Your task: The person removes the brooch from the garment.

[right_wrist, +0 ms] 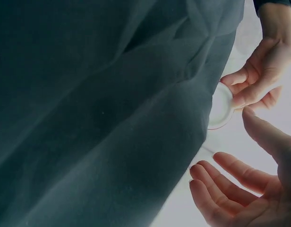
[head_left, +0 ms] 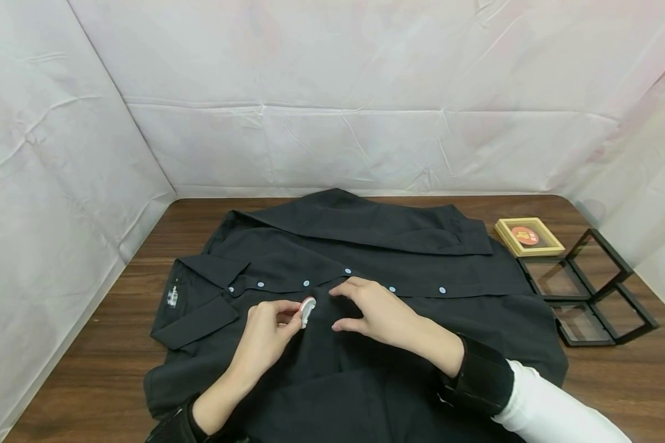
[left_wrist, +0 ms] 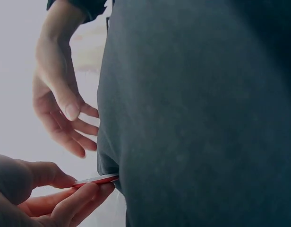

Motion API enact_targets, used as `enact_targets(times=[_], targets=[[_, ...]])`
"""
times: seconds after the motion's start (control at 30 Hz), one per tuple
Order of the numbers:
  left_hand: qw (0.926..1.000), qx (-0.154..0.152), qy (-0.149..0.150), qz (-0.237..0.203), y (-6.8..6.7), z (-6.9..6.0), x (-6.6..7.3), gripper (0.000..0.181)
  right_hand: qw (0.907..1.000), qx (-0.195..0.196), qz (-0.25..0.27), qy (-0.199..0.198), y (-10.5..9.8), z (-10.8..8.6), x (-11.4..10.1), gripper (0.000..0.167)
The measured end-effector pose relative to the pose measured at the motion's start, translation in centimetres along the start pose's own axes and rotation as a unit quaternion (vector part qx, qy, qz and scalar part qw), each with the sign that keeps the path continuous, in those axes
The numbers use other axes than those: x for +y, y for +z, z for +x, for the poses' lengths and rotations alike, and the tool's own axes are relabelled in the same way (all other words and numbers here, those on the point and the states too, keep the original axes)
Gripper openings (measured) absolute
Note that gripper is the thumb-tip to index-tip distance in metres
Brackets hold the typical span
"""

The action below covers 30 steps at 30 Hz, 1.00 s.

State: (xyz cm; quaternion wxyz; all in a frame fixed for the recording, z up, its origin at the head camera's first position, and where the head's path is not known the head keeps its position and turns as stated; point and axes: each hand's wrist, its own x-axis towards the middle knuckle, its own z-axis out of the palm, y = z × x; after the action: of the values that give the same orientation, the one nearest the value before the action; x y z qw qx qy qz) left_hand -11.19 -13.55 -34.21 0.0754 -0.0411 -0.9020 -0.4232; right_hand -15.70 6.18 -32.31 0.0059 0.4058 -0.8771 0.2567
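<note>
We're lining up, it seems: left hand (head_left: 267,332) pinches the disc (head_left: 308,310) over the shirt (head_left: 332,351), right hand (head_left: 378,314) hangs loose-fingered; next likely calls for steadying the shirt.

On my feed the shirt (head_left: 318,363) lies across the bench (head_left: 105,351), collar (head_left: 199,323) at the left, one sleeve (head_left: 366,224) along the far side. I see the disc (head_left: 307,309) between the left hand (head_left: 266,335), which holds it, and the right hand (head_left: 377,311), which is apart from it. The buttons (head_left: 348,271) run left to right behind the disc. To my right, the box (head_left: 532,237) sits behind the frame (head_left: 590,299). A cloth (head_left: 366,147) hangs behind the bench.
</note>
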Motion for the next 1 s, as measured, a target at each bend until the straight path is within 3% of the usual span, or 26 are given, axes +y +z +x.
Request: enact_targets(times=[0.47,1.0], targets=[[0.9992,0.013,-0.005,-0.038,0.1,0.2,-0.2,0.011,0.9994,0.013,0.03,0.008,1.1,1.8,0.5,0.049],[0.997,0.03,0.011,-0.071,0.3,0.1,-0.5,0.011,0.9987,0.019,0.046,0.016,1.3,1.9,0.8,0.037]])
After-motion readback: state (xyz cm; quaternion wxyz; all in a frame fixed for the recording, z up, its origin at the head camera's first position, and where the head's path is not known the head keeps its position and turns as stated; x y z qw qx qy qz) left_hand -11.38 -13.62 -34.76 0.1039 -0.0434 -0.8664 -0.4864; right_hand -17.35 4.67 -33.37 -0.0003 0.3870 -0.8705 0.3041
